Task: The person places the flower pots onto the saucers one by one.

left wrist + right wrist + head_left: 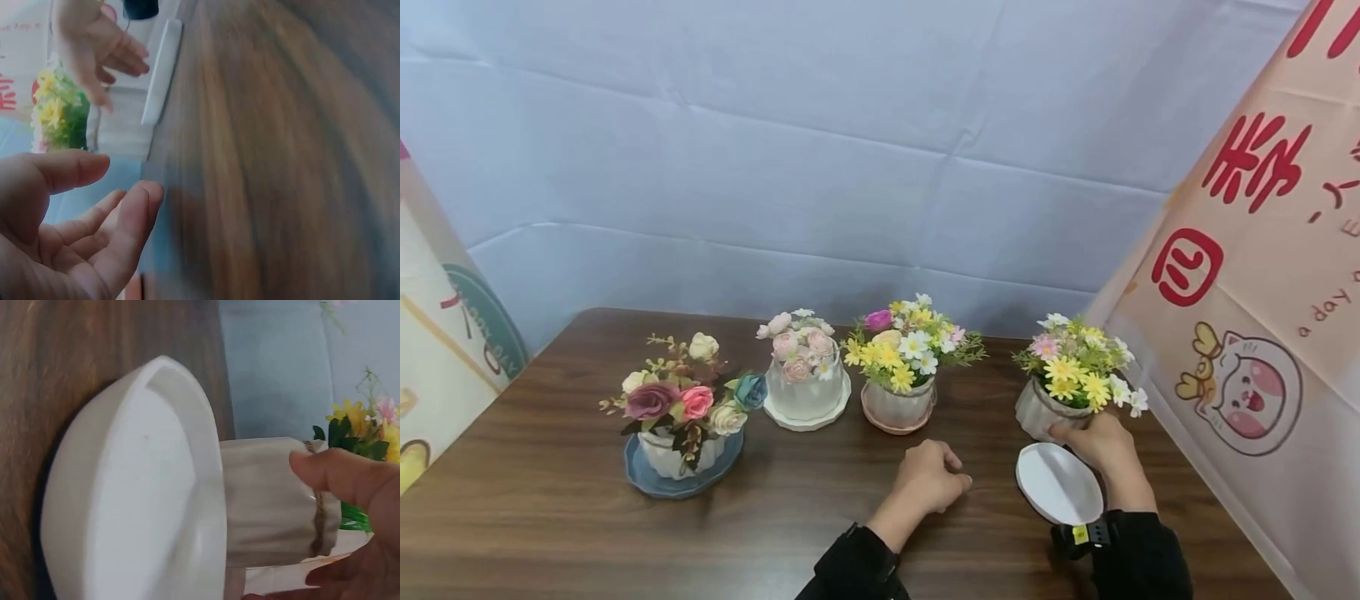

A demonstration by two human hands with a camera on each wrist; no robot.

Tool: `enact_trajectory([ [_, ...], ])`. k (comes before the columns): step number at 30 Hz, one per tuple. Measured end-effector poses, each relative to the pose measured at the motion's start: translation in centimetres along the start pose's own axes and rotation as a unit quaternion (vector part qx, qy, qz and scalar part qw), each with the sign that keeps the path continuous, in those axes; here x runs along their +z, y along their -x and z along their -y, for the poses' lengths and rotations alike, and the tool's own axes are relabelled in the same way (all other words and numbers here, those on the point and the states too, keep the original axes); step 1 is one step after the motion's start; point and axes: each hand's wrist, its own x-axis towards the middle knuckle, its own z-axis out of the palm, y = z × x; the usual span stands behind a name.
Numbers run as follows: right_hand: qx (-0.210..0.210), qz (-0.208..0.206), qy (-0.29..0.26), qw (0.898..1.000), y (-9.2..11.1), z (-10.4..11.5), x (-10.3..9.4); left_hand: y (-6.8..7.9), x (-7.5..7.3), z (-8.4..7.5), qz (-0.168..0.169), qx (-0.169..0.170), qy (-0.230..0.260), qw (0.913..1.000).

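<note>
On the right of the head view stands a pale ribbed flower pot [1037, 412] with yellow, white and pink flowers [1075, 367]. My right hand [1108, 446] is at its near right side; in the right wrist view the thumb [328, 469] lies across the pot's twine-tied rim, and the left wrist view shows the fingers spread. Whether they touch the pot is unclear. A white dish [1060, 483] sits on the table just in front of this pot. My left hand [928, 475] is over the table left of the dish, fingers loosely bent, holding nothing.
Three more potted flower arrangements stand leftward: mixed yellow flowers on a pink saucer [874, 417], pale pink roses on a white saucer [790, 423], and multicoloured roses on a blue saucer [658, 485]. A printed cloth [1247, 333] hangs along the table's right edge.
</note>
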Motion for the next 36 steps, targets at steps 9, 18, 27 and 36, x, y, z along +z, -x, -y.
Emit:
enact_trajectory([
  [9, -0.037, -0.01, -0.071, 0.997, -1.1, -0.5, 0.5, -0.3, 1.6, -0.4, 0.017, -0.032, 0.055, 0.9979],
  [18, -0.08, -0.046, -0.061, 0.994, -1.9, -0.6, 0.8, -0.5, 2.6, -0.9, 0.011, -0.034, 0.045, 0.9983],
  [27, -0.064, -0.063, -0.027, 0.996, -1.8, -0.3, 0.6, -0.9, 3.7, -1.3, 0.002, -0.03, 0.04, 0.9987],
  [36, 0.047, -0.035, -0.031, 0.998, -1.7, 0.5, -0.1, -1.6, 5.3, -1.6, -0.017, -0.022, 0.028, 0.9992],
])
